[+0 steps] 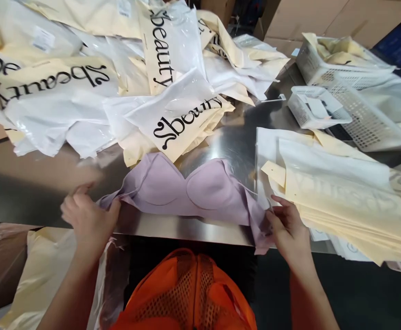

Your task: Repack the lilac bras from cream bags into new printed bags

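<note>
A lilac bra [193, 190] lies spread along the front edge of the metal table, cups facing up. At its left end is my left hand [88, 215], its fingers apart and its thumb touching the side band. My right hand [288, 231] pinches the other side band near the strap, and that end droops over the table edge. The part of the band behind my right fingers is hidden.
Printed plastic garment bags [183, 119] are heaped across the back left of the metal table [221, 231]. A stack of cream bags [341, 197] lies at the right. White baskets [365, 110] stand behind it, beside a smaller basket [317, 107]. Cream packaging [49, 270] sits below at the left.
</note>
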Demonstrator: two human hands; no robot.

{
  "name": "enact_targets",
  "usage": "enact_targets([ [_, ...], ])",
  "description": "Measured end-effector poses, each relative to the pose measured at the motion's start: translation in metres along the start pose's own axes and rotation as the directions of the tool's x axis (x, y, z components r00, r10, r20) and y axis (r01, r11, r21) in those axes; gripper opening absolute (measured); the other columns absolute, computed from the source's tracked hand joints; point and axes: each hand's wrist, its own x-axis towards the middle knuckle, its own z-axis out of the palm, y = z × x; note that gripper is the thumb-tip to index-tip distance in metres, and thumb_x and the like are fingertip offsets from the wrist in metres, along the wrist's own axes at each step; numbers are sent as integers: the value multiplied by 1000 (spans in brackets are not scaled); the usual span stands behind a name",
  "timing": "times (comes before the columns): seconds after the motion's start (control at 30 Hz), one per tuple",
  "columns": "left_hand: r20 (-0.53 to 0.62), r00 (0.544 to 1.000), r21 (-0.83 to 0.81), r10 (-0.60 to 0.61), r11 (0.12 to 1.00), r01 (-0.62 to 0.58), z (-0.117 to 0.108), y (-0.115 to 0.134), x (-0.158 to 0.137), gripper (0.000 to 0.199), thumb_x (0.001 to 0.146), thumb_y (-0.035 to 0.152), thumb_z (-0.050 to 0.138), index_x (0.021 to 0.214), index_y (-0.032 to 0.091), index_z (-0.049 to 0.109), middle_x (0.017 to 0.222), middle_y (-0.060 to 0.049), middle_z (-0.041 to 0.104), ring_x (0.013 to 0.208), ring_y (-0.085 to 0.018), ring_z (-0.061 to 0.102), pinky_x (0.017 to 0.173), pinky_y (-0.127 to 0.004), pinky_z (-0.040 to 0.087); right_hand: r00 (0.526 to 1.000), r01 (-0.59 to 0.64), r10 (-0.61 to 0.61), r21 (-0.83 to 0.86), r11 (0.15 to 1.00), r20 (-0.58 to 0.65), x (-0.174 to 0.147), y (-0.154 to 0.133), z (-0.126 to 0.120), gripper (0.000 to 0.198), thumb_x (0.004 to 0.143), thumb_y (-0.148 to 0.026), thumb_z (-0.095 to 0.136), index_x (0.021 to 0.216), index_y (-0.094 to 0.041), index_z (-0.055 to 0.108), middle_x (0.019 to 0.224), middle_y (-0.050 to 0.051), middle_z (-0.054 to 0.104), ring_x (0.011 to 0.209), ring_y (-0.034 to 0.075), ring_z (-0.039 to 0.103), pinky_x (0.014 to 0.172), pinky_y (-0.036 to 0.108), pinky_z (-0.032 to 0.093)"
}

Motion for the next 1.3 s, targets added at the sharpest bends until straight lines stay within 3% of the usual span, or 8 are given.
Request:
enact_targets([
  [0.07,-99,968,27,232,973,-230,4,18,-17,58,73,28,71,125,23,47,132,-16,50,129,-42,43,104,-65,34,979,123,-146,-165,979,-141,-3,-7,0,36,86,-36,59,119,-21,57,103,9,64,85,24,63,71,39,53],
  [0.17,6,848,-166,530,837,-521,16,57,-49,49,77,18,66,123,23,50,130,-14,54,134,-36,42,107,-55,36,896,313,-380,-282,907,-229,-8,-20,11,25,86,-27,62,111,-21,60,105,9,65,96,26,62,81,41,52],
  [0.33,202,567,-342,798,600,-723,43,114,-79,41,86,18,56,127,11,54,135,-16,57,135,-34,41,110,-48,32,844,515,-533,-194,835,-55,-6,-33,42,30,87,-14,61,115,-25,61,99,6,64,93,21,62,83,37,52],
  [0.47,254,509,-404,822,568,-717,55,126,-82,35,91,20,51,123,10,60,131,-12,62,129,-29,49,114,-47,24,867,499,-491,-182,847,91,-3,-30,63,32,89,-20,60,121,-22,62,108,10,61,101,24,58,88,42,51],
  [0.73,282,577,-446,766,637,-628,51,141,-36,16,92,21,50,89,17,65,85,-8,68,89,-25,59,79,-40,43,925,371,-379,-176,912,-11,-19,-29,67,10,89,-22,61,99,-23,64,87,5,65,84,22,61,75,37,50],
  [1.03,602,180,-415,778,497,-762,97,188,9,38,93,44,50,82,13,69,82,-14,70,83,-29,62,75,-41,42,923,362,-196,-576,733,331,-2,-55,80,40,96,-51,45,79,-18,60,70,7,64,68,24,60,59,34,29],
  [1.2,569,65,-495,820,404,-769,105,188,5,23,86,22,51,73,16,69,77,-10,70,75,-25,63,67,-38,40,851,465,-169,-564,683,498,13,-56,84,36,100,-36,38,87,-15,64,78,11,70,72,25,64,62,34,28],
  [1.3,544,56,-542,837,401,-738,109,187,9,20,83,18,51,71,17,67,74,-8,68,71,-22,60,63,-34,39,799,539,-213,-513,668,562,17,-54,80,32,99,-23,37,87,-15,65,80,11,71,73,23,64,64,34,30],
])
